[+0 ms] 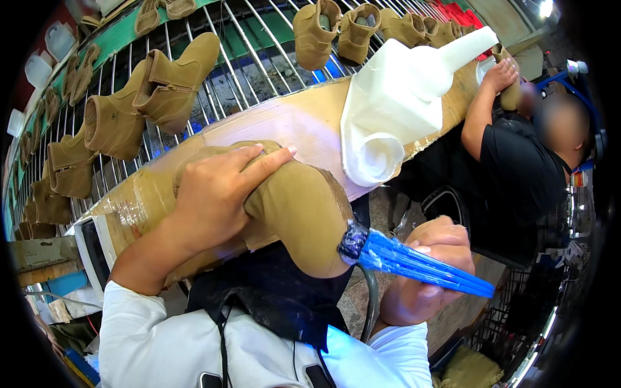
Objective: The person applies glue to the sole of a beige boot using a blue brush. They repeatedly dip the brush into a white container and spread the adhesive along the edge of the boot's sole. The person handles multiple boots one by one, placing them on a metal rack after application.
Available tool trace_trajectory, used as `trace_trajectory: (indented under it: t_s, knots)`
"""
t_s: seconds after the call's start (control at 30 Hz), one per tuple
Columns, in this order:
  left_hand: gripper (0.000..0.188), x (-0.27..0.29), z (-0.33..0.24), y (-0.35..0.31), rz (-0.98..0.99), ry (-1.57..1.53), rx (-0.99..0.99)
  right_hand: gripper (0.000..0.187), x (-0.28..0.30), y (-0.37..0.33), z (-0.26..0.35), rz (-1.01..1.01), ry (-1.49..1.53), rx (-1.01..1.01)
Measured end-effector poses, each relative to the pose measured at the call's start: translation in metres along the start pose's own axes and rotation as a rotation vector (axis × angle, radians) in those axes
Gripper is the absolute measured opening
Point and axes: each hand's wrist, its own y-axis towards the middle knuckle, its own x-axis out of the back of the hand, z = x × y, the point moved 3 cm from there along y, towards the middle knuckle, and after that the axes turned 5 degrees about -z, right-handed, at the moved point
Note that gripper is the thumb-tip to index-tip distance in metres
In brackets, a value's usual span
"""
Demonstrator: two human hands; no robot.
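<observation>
My left hand (208,194) is wrapped over a tan boot upper (303,216), holding it tilted above my lap against the cardboard-topped bench. My right hand (446,255) grips a blue-handled brush (404,260), its fingers closed round the handle. Dark, clotted bristles at the brush's tip touch the lower edge of the boot near its rounded end. Just beyond the boot stands a white plastic bottle-like container (394,90) with a long neck and a round, open cup at its near side.
Several tan boots (173,84) sit on a metal-bar rack (240,58) beyond the cardboard-covered bench (294,119). A pair of soles (147,18) lies at its far edge. On the right, a co-worker in a black shirt (517,161) holds another boot piece.
</observation>
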Motion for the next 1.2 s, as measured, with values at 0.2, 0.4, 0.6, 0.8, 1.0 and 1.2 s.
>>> trace_trajectory:
  t_s: [0.2,0.4,0.6,0.8,1.0,1.2]
  knots:
    - [0.068,0.006,0.003,0.018,0.017,-0.104,0.040,0.031,-0.002,0.023,0.006,0.064,-0.163,0.181]
    - [0.072,0.010,0.008,0.034,0.041,-0.117,0.071,0.030,-0.004,0.038,0.003,0.091,-0.221,0.250]
    - [0.070,0.009,0.018,0.039,0.032,-0.185,0.112,0.037,0.007,0.038,-0.025,0.025,-0.133,0.232]
    - [0.068,-0.004,0.081,-0.024,0.109,-0.055,0.131,0.014,0.050,0.008,-0.111,-0.112,-0.158,-0.236]
    - [0.089,0.005,0.075,-0.026,0.021,-0.852,0.655,0.029,0.033,0.004,-0.155,0.187,-0.592,-0.008]
    - [0.099,-0.008,0.046,-0.041,0.326,-1.091,0.807,0.016,0.038,-0.002,-0.132,0.197,-0.549,-0.132]
